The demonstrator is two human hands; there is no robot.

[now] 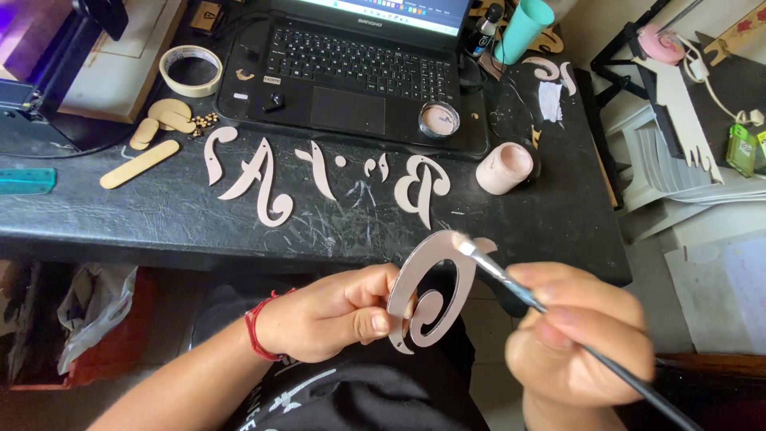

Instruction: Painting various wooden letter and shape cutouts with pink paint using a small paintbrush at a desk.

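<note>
Pink curled wooden letter point(435, 291) pinched in left hand point(335, 313), brush point(511, 283) touching

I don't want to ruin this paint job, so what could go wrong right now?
The left hand pinches the curly letter by its painted face, so fingers may smudge it. The brush in the right hand could drip onto the lap. The open paint pot near the desk edge might tip.

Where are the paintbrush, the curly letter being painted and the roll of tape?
paintbrush point(511, 281), head view, on its handle.
curly letter point(432, 279), head view, on its curved body.
roll of tape point(191, 71), head view, on its ring.
</note>
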